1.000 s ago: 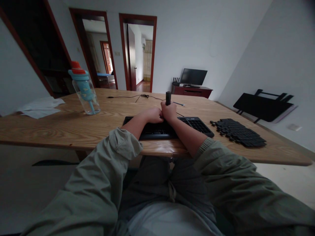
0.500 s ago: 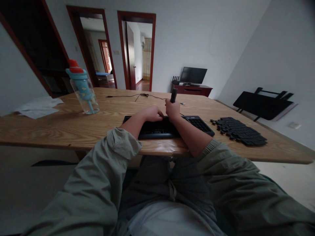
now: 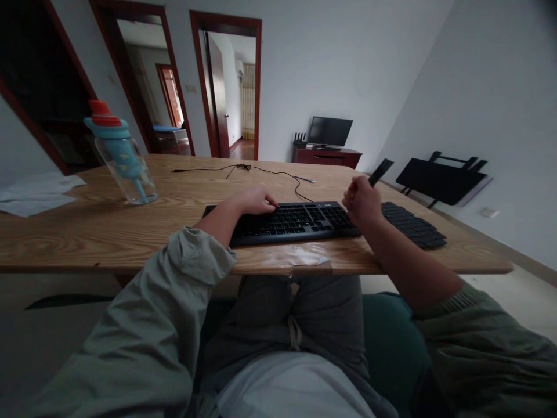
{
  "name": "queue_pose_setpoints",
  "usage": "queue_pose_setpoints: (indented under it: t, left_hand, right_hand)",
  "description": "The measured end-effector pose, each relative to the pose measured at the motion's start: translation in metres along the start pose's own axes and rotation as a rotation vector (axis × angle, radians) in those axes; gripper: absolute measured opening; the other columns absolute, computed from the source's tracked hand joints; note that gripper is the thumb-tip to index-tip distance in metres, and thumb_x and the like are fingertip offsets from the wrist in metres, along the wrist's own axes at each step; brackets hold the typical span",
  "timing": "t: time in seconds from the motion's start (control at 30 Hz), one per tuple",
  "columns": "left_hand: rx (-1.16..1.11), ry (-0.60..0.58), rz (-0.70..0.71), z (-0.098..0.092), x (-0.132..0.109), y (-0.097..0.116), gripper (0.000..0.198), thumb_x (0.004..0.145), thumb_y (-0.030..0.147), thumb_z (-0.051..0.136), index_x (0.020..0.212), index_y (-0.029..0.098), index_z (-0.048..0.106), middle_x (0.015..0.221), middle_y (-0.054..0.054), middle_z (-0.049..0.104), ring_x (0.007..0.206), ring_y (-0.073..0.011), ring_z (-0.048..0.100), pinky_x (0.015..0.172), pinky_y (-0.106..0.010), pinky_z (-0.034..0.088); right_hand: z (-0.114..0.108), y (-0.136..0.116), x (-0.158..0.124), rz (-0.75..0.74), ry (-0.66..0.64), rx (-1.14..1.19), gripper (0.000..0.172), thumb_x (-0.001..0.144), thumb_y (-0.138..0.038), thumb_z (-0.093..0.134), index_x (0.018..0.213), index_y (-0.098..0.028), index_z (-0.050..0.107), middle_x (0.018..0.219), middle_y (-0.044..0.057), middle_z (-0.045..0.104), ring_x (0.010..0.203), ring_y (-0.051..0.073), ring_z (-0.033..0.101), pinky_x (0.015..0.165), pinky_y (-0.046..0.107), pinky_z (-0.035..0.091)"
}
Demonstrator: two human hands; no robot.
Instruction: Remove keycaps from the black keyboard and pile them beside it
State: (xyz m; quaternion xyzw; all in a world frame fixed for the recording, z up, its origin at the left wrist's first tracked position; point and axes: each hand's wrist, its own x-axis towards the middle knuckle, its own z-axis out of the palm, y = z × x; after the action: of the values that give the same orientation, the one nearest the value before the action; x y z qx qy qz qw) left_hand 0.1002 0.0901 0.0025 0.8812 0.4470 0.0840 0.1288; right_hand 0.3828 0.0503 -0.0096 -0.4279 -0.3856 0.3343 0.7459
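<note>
Black plastic caught what light there was: the keyboard [image 3: 300, 223] lay flat on the wooden table [image 3: 130, 238], close to the near edge, its long axis running left to right, about parallel to that edge. One long side faced the person; from the far side a thin cable [image 3: 274, 171] wandered off across the boards. The left hand [image 3: 255, 201] rested on the left part of the keyboard, fingers bent and bunched; from where I stood I could not tell whether they gripped anything. The right hand [image 3: 363, 200] was a fist round a black handle [image 3: 381, 169], raised by the keyboard's right end. The handle's visible end pointed up, rightward and away from the person; its other end was hidden. Just beyond that wrist, to the right, dark keycap-like pieces [image 3: 413, 226] lay in a flat, close-set patch.
</note>
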Motion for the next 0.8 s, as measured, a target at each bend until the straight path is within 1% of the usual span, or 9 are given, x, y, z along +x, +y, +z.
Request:
queue_pose_setpoints:
  t: [0.13, 0.23, 0.33, 0.43, 0.5, 0.57, 0.63, 0.7, 0.8]
  left_hand:
    - [0.005, -0.009, -0.011, 0.000, 0.001, 0.000, 0.037, 0.086, 0.024, 0.062, 0.120, 0.021, 0.076, 0.110, -0.003, 0.079, 0.094, -0.0169, 0.071, 0.085, -0.021, 0.050]
    - [-0.013, 0.000, 0.010, 0.001, 0.004, -0.005, 0.036, 0.084, 0.024, 0.063, 0.117, 0.023, 0.078, 0.111, -0.002, 0.079, 0.094, -0.0170, 0.071, 0.086, -0.022, 0.050]
    - [-0.008, 0.013, 0.018, 0.002, 0.005, -0.008, 0.036, 0.083, 0.025, 0.062, 0.115, 0.023, 0.078, 0.110, -0.001, 0.079, 0.094, -0.0167, 0.071, 0.084, -0.022, 0.051]
    - [-0.006, 0.014, 0.004, 0.001, 0.002, -0.006, 0.038, 0.085, 0.026, 0.058, 0.117, 0.023, 0.077, 0.107, 0.000, 0.079, 0.091, -0.0152, 0.070, 0.080, -0.020, 0.050]
    - [0.008, 0.024, -0.003, 0.000, 0.000, -0.004, 0.039, 0.085, 0.026, 0.058, 0.119, 0.023, 0.076, 0.106, 0.000, 0.079, 0.089, -0.0147, 0.070, 0.078, -0.019, 0.050]
    - [0.025, 0.037, -0.003, -0.001, -0.002, -0.001, 0.040, 0.085, 0.026, 0.058, 0.120, 0.023, 0.076, 0.103, -0.001, 0.078, 0.086, -0.0148, 0.069, 0.077, -0.020, 0.050]
    - [0.024, 0.042, -0.001, -0.002, -0.003, 0.000, 0.040, 0.085, 0.026, 0.058, 0.120, 0.023, 0.076, 0.101, -0.001, 0.078, 0.084, -0.0149, 0.069, 0.076, -0.020, 0.050]
    - [0.014, 0.041, 0.000, -0.003, -0.004, 0.001, 0.040, 0.085, 0.025, 0.058, 0.120, 0.023, 0.076, 0.101, -0.001, 0.078, 0.084, -0.0148, 0.069, 0.077, -0.020, 0.050]
    - [0.002, 0.038, 0.012, -0.002, -0.002, -0.002, 0.038, 0.085, 0.025, 0.058, 0.118, 0.024, 0.077, 0.103, 0.000, 0.078, 0.085, -0.0151, 0.069, 0.079, -0.021, 0.051]
  right_hand:
    - [-0.073, -0.024, -0.001, -0.115, 0.063, -0.194, 0.022, 0.077, -0.027, 0.061, 0.060, -0.024, 0.048, 0.049, -0.005, 0.038, 0.039, 0.008, 0.031, 0.037, 0.024, 0.022]
    - [-0.098, -0.042, -0.007, -0.285, -0.153, -0.678, 0.018, 0.080, -0.039, 0.066, 0.074, -0.023, 0.068, 0.057, 0.000, 0.054, 0.048, 0.014, 0.047, 0.045, 0.028, 0.037]
    - [-0.086, -0.047, -0.018, -0.442, -0.465, -1.022, 0.030, 0.084, -0.043, 0.066, 0.103, -0.023, 0.075, 0.084, 0.006, 0.071, 0.076, 0.023, 0.065, 0.068, 0.036, 0.052]
    - [-0.053, -0.034, -0.026, -0.531, -0.747, -1.216, 0.043, 0.086, -0.031, 0.064, 0.128, -0.025, 0.070, 0.110, 0.009, 0.073, 0.096, 0.026, 0.067, 0.085, 0.036, 0.051]
    - [-0.032, -0.021, -0.027, -0.536, -0.846, -1.318, 0.051, 0.087, -0.027, 0.063, 0.137, -0.026, 0.065, 0.121, 0.010, 0.069, 0.100, 0.025, 0.067, 0.088, 0.034, 0.050]
    - [-0.018, -0.012, -0.026, -0.508, -0.911, -1.401, 0.047, 0.087, -0.024, 0.062, 0.134, -0.026, 0.068, 0.124, 0.011, 0.067, 0.099, 0.024, 0.067, 0.087, 0.032, 0.049]
    - [-0.013, -0.008, -0.023, -0.496, -0.951, -1.470, 0.034, 0.088, -0.023, 0.061, 0.119, -0.024, 0.075, 0.119, 0.012, 0.068, 0.095, 0.024, 0.067, 0.085, 0.031, 0.048]
    - [-0.014, -0.009, -0.022, -0.514, -0.970, -1.502, 0.024, 0.088, -0.023, 0.061, 0.105, -0.020, 0.078, 0.111, 0.012, 0.069, 0.091, 0.023, 0.067, 0.081, 0.030, 0.048]
    - [-0.020, -0.017, -0.024, -0.523, -0.982, -1.472, 0.020, 0.086, -0.025, 0.062, 0.099, -0.019, 0.075, 0.103, 0.011, 0.071, 0.086, 0.021, 0.066, 0.075, 0.028, 0.047]
